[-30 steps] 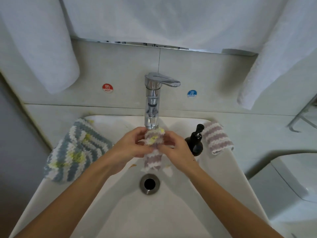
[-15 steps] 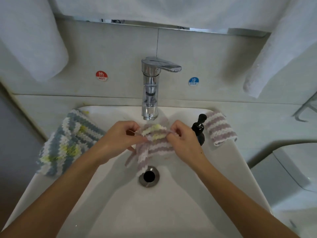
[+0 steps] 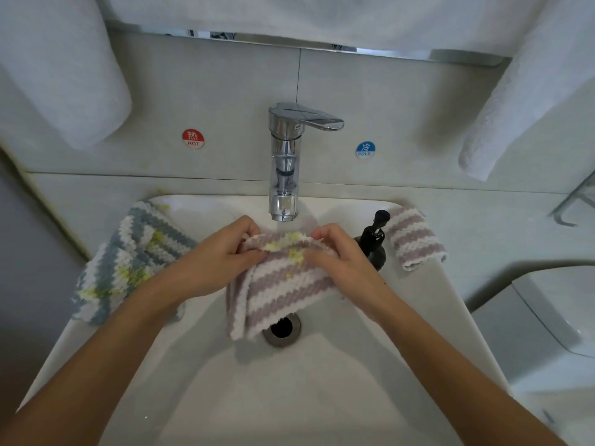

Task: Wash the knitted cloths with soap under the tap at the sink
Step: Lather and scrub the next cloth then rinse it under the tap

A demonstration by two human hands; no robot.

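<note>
I stand over the sink with the striped cloth stretched under the tap, so water can reach the yellow stains. My left hand and right hand each pinch its top edge. Two more cloths wait on the rim, and the soap bottle stands within reach.

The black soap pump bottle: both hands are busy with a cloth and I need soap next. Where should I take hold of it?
Grip the soap pump bottle round its dark body with the right hand, coming from the front-right. It stands upright on the sink rim, just behind that hand. The pump head is small and narrow, better pressed from above than gripped. Its lower left is hidden by the hand.
</note>
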